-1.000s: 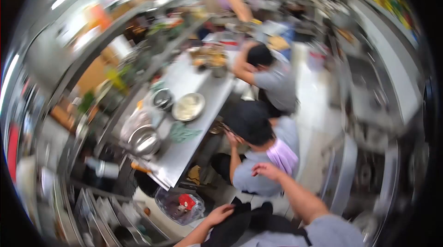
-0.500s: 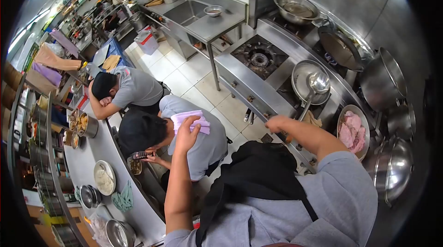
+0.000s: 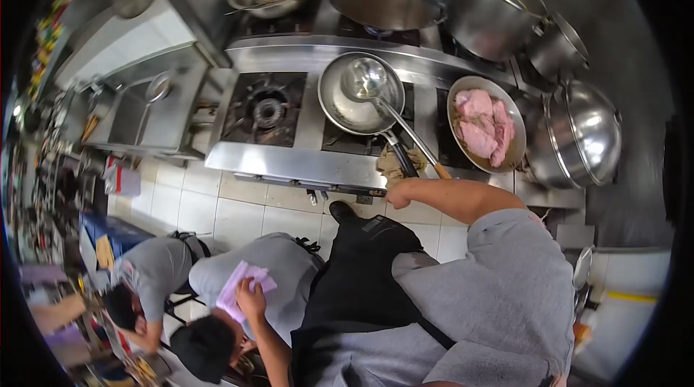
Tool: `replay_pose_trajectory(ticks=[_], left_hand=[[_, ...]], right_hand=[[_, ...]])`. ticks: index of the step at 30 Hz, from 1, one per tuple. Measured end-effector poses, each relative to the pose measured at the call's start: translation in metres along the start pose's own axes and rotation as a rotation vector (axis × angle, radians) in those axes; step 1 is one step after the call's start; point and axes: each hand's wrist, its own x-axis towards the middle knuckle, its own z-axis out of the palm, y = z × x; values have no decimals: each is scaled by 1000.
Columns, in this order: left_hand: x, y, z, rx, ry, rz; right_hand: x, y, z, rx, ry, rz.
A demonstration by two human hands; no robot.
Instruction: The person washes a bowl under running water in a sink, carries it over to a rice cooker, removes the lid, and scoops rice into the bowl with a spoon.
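Note:
My left hand [image 3: 251, 298] is closed on a folded light-purple cloth [image 3: 244, 287], held up beside a co-worker's shoulder. My right hand [image 3: 400, 193] is at the stove's front edge, fingers curled downward; what they grip, if anything, is hidden. Just above it are the black-handled frying pan [image 3: 332, 101] on a burner and a beige rag [image 3: 396, 163] by the pan's handle. A ladle [image 3: 369, 82] rests with its bowl in the pan, its wooden handle end close to my right forearm.
Right of the pan sits a bowl of raw pink meat [image 3: 477, 123]. Large pots [image 3: 491, 15] and a wok [image 3: 387, 4] stand along the back. A bare burner [image 3: 267, 110] lies to the left. Two co-workers in grey shirts [image 3: 249, 275] bend over at lower left. A sink counter [image 3: 148, 123] is beyond.
The view has swung right toward the stove, so the counter with bowls has mostly left the picture. My left hand still has the purple cloth; my right hand stays near the stove front.

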Motion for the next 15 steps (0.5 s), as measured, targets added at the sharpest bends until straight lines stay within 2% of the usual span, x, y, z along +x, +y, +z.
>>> replay_pose_trajectory(ticks=[1, 3, 4, 6, 8, 9, 10, 11, 12, 13, 14, 15], left_hand=[[5, 14, -4, 33, -16, -118], [16, 7, -2, 66, -121, -154], [26, 3, -2, 88, -200, -211], [43, -13, 1, 8, -290, -226], [49, -46, 6, -72, -411, -192], [62, -36, -5, -96, -506, -269], [76, -28, -15, -165, -638, -480], [80, -41, -10, -161, -639, -430], [83, -54, -5, -157, -639, -381], [96, -42, -12, -178, -670, -521], [110, -29, -20, -194, -693, -663], [124, -23, -29, -261, -813, -822]], right_hand=[[1, 7, -5, 86, 74, -80], [10, 17, -8, 240, 250, -211], [1, 17, -14, 257, 243, -216], [-15, 12, -40, 560, 182, -136], [5, 22, -23, 498, 482, -283], [-14, 21, -48, 449, 314, -186], [-20, 25, -57, 540, 281, -216], [-47, 20, -85, 638, 283, -328], [-40, 30, -75, 595, 334, -347], [-46, 31, -81, 713, 299, -379], [-25, 46, -54, 684, 251, -380], [-6, 60, -34, 679, 231, -373]])
